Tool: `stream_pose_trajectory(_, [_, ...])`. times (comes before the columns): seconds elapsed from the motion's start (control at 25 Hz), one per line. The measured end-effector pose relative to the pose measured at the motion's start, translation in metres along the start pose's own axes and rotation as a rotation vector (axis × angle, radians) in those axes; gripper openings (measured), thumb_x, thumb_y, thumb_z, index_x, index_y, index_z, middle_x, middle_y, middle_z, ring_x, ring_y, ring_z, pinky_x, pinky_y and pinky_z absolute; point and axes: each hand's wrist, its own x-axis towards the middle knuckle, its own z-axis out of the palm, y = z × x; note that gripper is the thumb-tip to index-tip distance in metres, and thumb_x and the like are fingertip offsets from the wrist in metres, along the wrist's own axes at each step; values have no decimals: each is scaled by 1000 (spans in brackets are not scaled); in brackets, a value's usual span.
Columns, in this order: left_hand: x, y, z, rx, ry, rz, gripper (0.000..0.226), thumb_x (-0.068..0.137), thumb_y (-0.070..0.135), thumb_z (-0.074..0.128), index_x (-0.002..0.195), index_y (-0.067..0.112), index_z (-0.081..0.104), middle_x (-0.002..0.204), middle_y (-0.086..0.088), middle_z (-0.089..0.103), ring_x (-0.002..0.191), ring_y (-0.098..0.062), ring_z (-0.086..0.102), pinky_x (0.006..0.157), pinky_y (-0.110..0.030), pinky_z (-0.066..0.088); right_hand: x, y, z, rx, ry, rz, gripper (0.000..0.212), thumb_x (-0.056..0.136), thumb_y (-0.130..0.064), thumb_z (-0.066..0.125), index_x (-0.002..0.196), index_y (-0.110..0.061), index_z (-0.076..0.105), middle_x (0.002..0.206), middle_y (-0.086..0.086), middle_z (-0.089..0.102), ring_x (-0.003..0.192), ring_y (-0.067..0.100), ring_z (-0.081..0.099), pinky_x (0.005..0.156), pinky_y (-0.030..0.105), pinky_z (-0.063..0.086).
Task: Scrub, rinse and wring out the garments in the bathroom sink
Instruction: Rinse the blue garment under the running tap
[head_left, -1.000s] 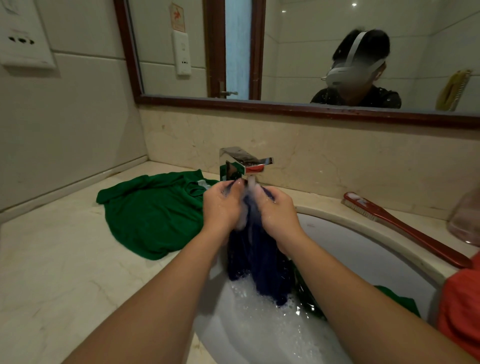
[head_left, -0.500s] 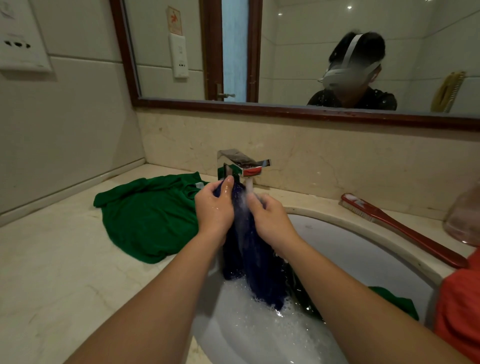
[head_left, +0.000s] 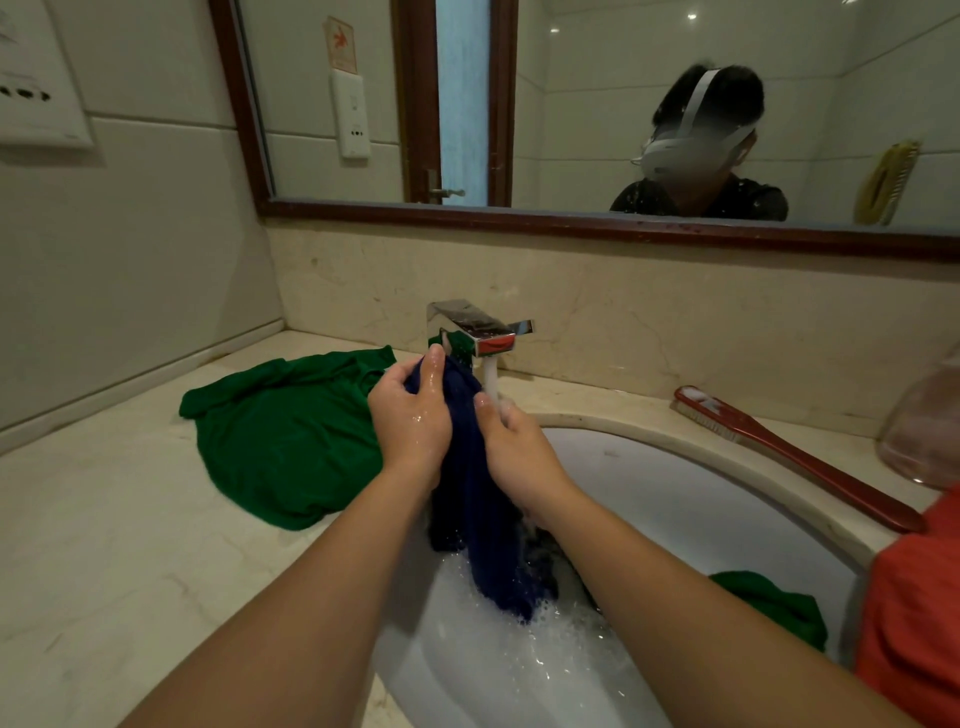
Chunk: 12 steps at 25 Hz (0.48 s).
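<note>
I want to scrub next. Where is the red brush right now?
Head view, right side: the red brush lies on the counter beside the sink's far rim, between the tap and a clear container.

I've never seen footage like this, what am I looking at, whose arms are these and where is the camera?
No machine here: a person wears a camera on their head, so this one view looks down along their own arms. The mirror shows the wearer and headset. The left hand and right hand both grip a dark blue garment, held up by the running tap over the sudsy sink. A green garment lies spread on the counter to the left, a red brush lies on the counter behind the sink, and more green cloth sits inside it.
</note>
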Motion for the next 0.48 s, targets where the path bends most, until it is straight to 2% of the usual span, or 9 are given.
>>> stream_pose_trajectory(0.08, [1,-3,1,19,-26,2,19,99,33,64,96,16,73,90,5,71,84,-4,65,75,-14,50,-1,-1,1,-3,72,-32,40,106,-53,40,105,-19,61,98,5,71,89,19,68,83,45,57])
stream_pose_trajectory(0.16, [1,-5,2,28,-66,-22,21,99,33,64,99,14,73,91,4,71,85,-5,66,75,-17,52,0,-5,-2,6,158,-68,39,109,-45,39,102,-14,61,91,4,67,82,16,64,70,35,51])
stream_pose_trajectory(0.2, [1,-5,3,36,-98,-46,22,99,32,63,99,13,73,88,6,70,82,-2,64,71,-13,51,2,-7,-4,31,198,-79,39,109,-42,38,101,-13,62,90,4,67,82,15,62,68,33,48])
stream_pose_trajectory(0.32, [-3,-5,6,126,-224,-88,24,100,33,61,96,11,71,79,11,66,66,7,60,57,-5,41,8,-12,-16,105,290,-110,45,109,-43,40,92,-9,63,86,13,68,78,21,62,71,40,50])
stream_pose_trajectory(0.4, [-7,-5,9,153,-303,-94,24,101,31,60,92,12,71,78,9,67,67,6,63,55,-5,41,10,-10,-22,111,333,-124,48,109,-44,40,91,-5,62,87,19,68,76,23,62,71,43,51])
stream_pose_trajectory(0.48, [-10,-5,11,140,-340,-105,22,101,26,60,90,12,72,79,7,69,67,3,64,54,-6,42,10,-8,-26,114,364,-103,48,109,-44,39,91,-6,64,83,15,67,76,23,63,69,41,50])
